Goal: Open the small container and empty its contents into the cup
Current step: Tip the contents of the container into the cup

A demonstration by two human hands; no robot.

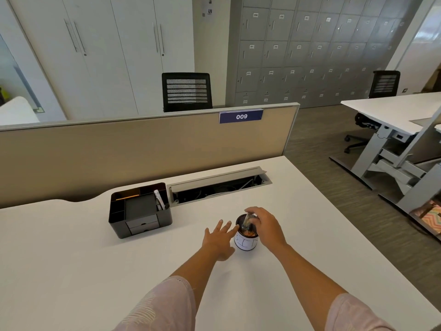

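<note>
A: Right hand (267, 226) fingers grip the small clear plastic container (248, 222), tipped over the dark white-labelled cup (246, 240) on the white surface (71, 259).
B: Left hand (218, 240) is spread loose beside the cup. The container looks light and slippery; best pinched by its sides.

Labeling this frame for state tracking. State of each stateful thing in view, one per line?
small container: tilted mouth-down over the cup, held by right hand
cup: upright on the desk, something orange-brown inside
right hand: fingers closed on the small container
left hand: open, fingers spread, fingertips at the cup's side
desk organizer: upright, drawers shut
cable tray lid: raised open
</note>
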